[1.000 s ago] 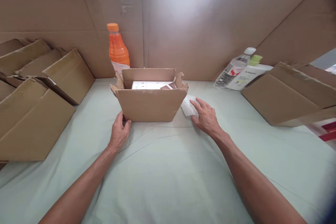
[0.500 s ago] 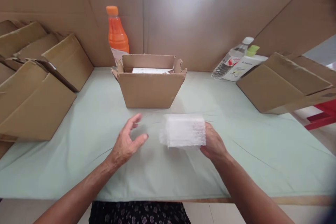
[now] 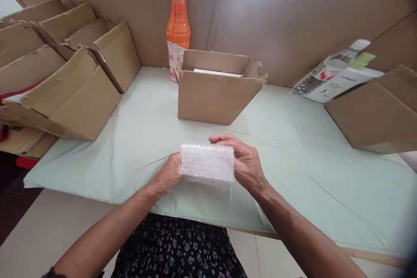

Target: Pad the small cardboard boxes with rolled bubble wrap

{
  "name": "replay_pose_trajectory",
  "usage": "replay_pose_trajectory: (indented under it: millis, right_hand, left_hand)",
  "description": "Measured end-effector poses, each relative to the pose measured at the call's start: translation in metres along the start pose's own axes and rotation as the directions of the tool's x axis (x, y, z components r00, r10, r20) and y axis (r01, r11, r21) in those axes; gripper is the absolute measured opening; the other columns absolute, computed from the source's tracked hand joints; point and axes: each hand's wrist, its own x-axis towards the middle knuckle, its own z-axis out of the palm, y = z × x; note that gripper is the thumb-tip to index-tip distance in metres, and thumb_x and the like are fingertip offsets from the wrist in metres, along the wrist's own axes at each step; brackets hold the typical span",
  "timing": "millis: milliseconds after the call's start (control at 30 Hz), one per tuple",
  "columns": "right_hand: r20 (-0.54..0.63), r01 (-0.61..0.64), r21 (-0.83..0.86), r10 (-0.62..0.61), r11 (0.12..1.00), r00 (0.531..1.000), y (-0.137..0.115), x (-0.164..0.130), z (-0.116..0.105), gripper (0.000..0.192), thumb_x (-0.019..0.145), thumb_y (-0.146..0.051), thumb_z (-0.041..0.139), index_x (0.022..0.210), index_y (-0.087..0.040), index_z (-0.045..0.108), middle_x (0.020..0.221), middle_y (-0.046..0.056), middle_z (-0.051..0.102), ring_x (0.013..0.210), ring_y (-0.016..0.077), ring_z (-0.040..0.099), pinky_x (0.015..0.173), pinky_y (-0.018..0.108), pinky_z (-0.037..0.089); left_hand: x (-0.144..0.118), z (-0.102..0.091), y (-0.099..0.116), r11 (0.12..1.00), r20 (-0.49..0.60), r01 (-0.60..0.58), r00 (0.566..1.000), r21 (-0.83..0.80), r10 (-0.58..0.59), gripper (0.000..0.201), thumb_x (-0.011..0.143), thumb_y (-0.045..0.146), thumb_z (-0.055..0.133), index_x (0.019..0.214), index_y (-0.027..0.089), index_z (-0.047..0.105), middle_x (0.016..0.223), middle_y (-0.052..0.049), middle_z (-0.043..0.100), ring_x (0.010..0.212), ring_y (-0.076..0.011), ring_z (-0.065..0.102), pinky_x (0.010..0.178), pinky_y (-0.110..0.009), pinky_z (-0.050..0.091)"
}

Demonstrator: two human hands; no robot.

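While left hand (image 3: 168,174) and right hand (image 3: 250,167) fingers (image 3: 226,138) grip its ends, the bubble wrap (image 3: 207,163) stretches lengthwise left to right.

Just below the frame's centre we see the packet (image 3: 206,163), before a carton (image 3: 211,97); boxes (image 3: 91,100) stand upper left, bottles (image 3: 325,74) upper right

Open brown cardboard boxes (image 3: 89,95) are grouped along the left edge of the pale green cloth-covered table (image 3: 293,165). An orange, orange-capped plastic bottle (image 3: 178,24) stands at the far edge. Toward the far right corner, a clear white-capped plastic bottle (image 3: 339,58) and a white green-capped container (image 3: 348,82) are beside another brown cardboard box (image 3: 374,115).
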Motion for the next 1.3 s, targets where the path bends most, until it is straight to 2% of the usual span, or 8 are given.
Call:
replay_pose_trajectory:
  millis: [167, 367, 567, 867, 1067, 1133, 1200, 1300]
  right_hand:
    - [-0.083, -0.199, 0.239, 0.224, 0.950, 0.971, 0.001, 0.006, 0.011, 0.037, 0.091, -0.056, 0.063, 0.086, -0.022, 0.077, 0.087, 0.005, 0.076, 0.085, 0.0221, 0.071, 0.081, 0.036, 0.057]
    - [-0.051, -0.227, 0.372, 0.264, 0.900, 0.963, -0.003, 0.013, 0.025, 0.040, 0.085, -0.063, 0.068, 0.087, -0.023, 0.075, 0.089, 0.005, 0.077, 0.092, 0.0250, 0.072, 0.080, 0.038, 0.059]
    - [-0.122, -0.188, 0.402, 0.256, 0.896, 0.959, -0.001, 0.024, 0.030, 0.039, 0.081, -0.062, 0.072, 0.088, -0.024, 0.072, 0.094, 0.005, 0.077, 0.097, 0.0258, 0.072, 0.082, 0.039, 0.059]
    - [-0.120, -0.257, 0.311, 0.306, 0.915, 0.944, 0.034, 0.027, 0.021, 0.042, 0.077, -0.063, 0.074, 0.076, -0.022, 0.066, 0.077, 0.001, 0.067, 0.075, 0.0186, 0.061, 0.073, 0.032, 0.051]
    - [0.031, -0.290, -0.093, 0.294, 0.953, 0.955, 0.048, 0.018, 0.002, 0.042, 0.084, -0.056, 0.063, 0.066, -0.019, 0.057, 0.062, -0.003, 0.043, 0.061, 0.0118, 0.037, 0.059, 0.027, 0.030]
    - [0.047, -0.282, -0.159, 0.293, 0.946, 0.955, 0.048, 0.017, -0.003, 0.039, 0.084, -0.053, 0.061, 0.068, -0.018, 0.056, 0.063, -0.003, 0.041, 0.061, 0.0113, 0.035, 0.059, 0.027, 0.027]
    - [0.067, -0.257, -0.237, 0.279, 0.937, 0.958, 0.048, 0.017, -0.005, 0.037, 0.085, -0.052, 0.056, 0.072, -0.018, 0.059, 0.065, -0.002, 0.045, 0.063, 0.0120, 0.038, 0.060, 0.027, 0.030]
    - [0.083, -0.211, -0.356, 0.255, 0.910, 0.963, 0.050, 0.020, -0.006, 0.036, 0.085, -0.051, 0.049, 0.077, -0.018, 0.061, 0.069, 0.000, 0.051, 0.065, 0.0142, 0.045, 0.063, 0.028, 0.035]
  left_hand:
    - [-0.005, -0.003, 0.006, 0.997, 0.048, 0.042, 0.998, -0.058, -0.040, 0.035, 0.072, 0.036, 0.074, 0.102, 0.017, 0.077, 0.098, -0.006, 0.077, 0.098, -0.0263, 0.069, 0.084, -0.033, 0.050]
    - [-0.010, -0.012, 0.010, 0.948, 0.098, 0.045, 0.995, -0.314, -0.014, 0.048, 0.080, 0.047, 0.070, 0.118, 0.017, 0.071, 0.116, -0.011, 0.074, 0.107, -0.0291, 0.068, 0.093, -0.039, 0.051]
    - [-0.025, -0.005, -0.002, 0.984, 0.057, 0.129, 0.991, -0.126, -0.122, 0.050, 0.075, 0.039, 0.081, 0.117, 0.016, 0.070, 0.117, -0.010, 0.075, 0.112, -0.0270, 0.067, 0.103, -0.038, 0.046]
    - [-0.087, 0.010, -0.024, 0.954, 0.040, 0.286, 0.958, -0.086, -0.283, 0.052, 0.084, 0.029, 0.072, 0.133, 0.017, 0.061, 0.103, -0.007, 0.074, 0.091, -0.0201, 0.068, 0.084, -0.030, 0.051]
    - [-0.111, 0.002, -0.041, 0.987, -0.244, 0.141, 0.963, 0.080, -0.118, 0.080, 0.092, 0.025, 0.063, 0.161, 0.027, 0.022, 0.117, -0.007, 0.067, 0.089, -0.0152, 0.063, 0.088, -0.029, 0.052]
    - [-0.113, 0.000, -0.044, 0.968, -0.220, 0.108, 0.974, 0.227, -0.057, 0.061, 0.092, 0.022, 0.061, 0.150, 0.024, 0.043, 0.108, -0.005, 0.067, 0.089, -0.0156, 0.063, 0.088, -0.029, 0.051]
    - [-0.114, 0.001, -0.043, 0.918, -0.158, 0.042, 0.987, 0.395, 0.023, 0.029, 0.092, 0.019, 0.058, 0.119, 0.022, 0.067, 0.097, -0.004, 0.066, 0.086, -0.0156, 0.063, 0.081, -0.027, 0.051]
    - [-0.119, 0.006, -0.039, 0.774, -0.090, -0.137, 0.966, 0.618, 0.243, 0.016, 0.089, 0.012, 0.056, 0.090, 0.020, 0.070, 0.107, -0.007, 0.065, 0.095, -0.0182, 0.065, 0.080, -0.029, 0.053]
